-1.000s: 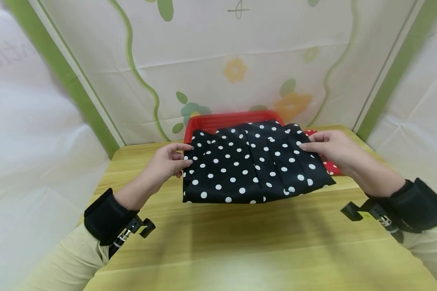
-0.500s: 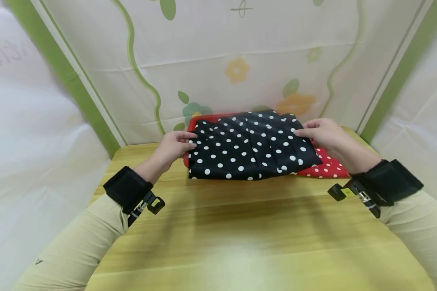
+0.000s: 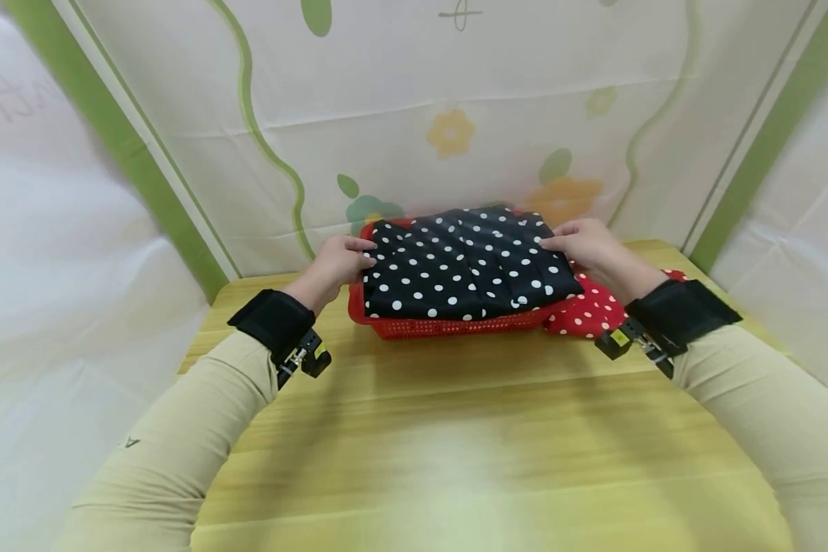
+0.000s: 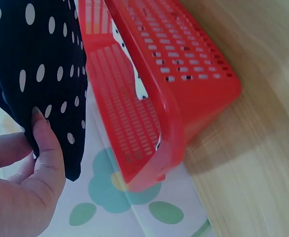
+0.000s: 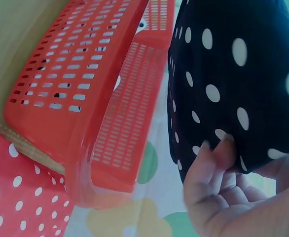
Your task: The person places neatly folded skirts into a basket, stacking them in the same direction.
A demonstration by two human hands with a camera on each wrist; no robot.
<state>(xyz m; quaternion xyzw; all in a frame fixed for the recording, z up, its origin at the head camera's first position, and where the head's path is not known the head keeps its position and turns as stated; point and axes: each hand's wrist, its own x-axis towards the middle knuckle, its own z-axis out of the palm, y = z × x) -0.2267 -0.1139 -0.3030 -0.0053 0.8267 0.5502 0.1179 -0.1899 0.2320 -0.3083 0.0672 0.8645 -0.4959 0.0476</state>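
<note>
The black dotted cloth [image 3: 472,264], pinched at its edges by the left hand [image 3: 336,262] and right hand [image 3: 589,245], has shifted up to mid-frame, seemingly lined up over the red basket [image 3: 448,328] (front wall now uncovered), left of the red dotted cloth [image 3: 586,310].

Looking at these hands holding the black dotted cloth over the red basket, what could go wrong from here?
The left hand and right hand pinch the black dotted cloth at its sides; one side might slip. It nearly spans the red basket in the head view, so an edge could catch if lowered. The red dotted cloth, close beside the basket, could get nudged.
</note>
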